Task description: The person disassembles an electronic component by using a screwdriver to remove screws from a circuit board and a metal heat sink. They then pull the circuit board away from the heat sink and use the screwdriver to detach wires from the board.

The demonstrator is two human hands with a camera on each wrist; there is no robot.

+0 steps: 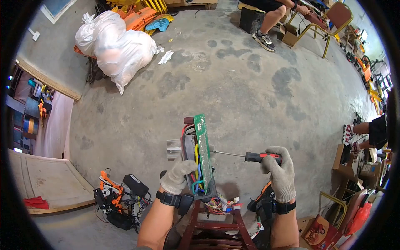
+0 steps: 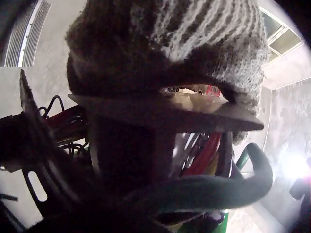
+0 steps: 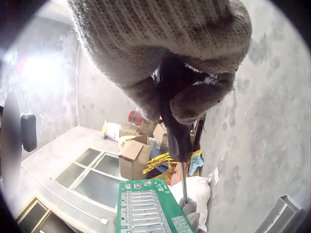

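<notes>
I look down on a stained concrete floor (image 1: 233, 83) with white bags (image 1: 116, 46) well off, and a red stool (image 1: 216, 227) just below me. Above the stool my gloved left hand (image 1: 177, 175) holds a dark case (image 1: 188, 154) upright, its fingers (image 1: 183, 166) wrapped round the lower side. A green board (image 1: 203, 150) stands along the case's right face, and coloured wires (image 1: 196, 164) bunch between the two. My right hand (image 1: 279, 173), also gloved, is clenched round the red-and-black handle of a screwdriver (image 1: 260, 157). The screwdriver lies level with its tip at the board's right edge; I cannot tell whether it touches. I judge the case stiff and fairly weighty for one hand, and safe to hold by its sides. The board looks thin and fragile, so I would keep off its face and take it only by the edges. The wires are soft and would tug at their joints if pulled. A gloved grip may slip a little on the smooth handle.
</notes>
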